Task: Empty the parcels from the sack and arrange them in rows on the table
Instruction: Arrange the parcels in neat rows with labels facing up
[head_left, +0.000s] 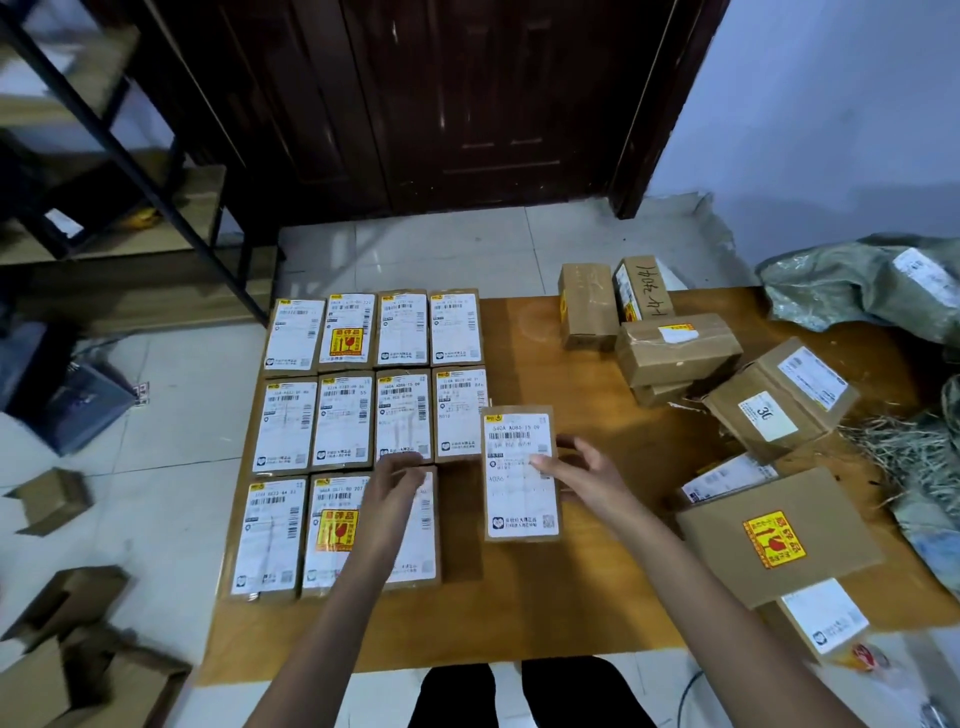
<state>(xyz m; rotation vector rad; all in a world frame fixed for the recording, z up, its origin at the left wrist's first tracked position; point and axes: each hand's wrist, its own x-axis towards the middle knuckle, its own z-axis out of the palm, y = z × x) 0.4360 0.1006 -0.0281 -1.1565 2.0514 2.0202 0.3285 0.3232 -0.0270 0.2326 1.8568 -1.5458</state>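
Observation:
Brown parcels with white labels (345, 415) lie flat in three rows on the left part of the wooden table (571, 597). My right hand (582, 475) grips one labelled parcel (521, 473) by its right edge, just right of the rows. My left hand (395, 480) hovers with relaxed fingers over the third parcel of the front row (423, 545); I cannot tell whether it touches. A loose heap of unsorted parcels (680, 348) sits on the table's right side. The grey-green sack (852, 286) lies crumpled at the far right.
A large flat box with a yellow fragile sticker (774, 538) lies near the right front, over other parcels. Frayed sack fibres (904, 457) spread beside it. Torn cardboard (78, 649) litters the floor at left. A dark door (441, 104) and metal shelving (104, 156) stand behind.

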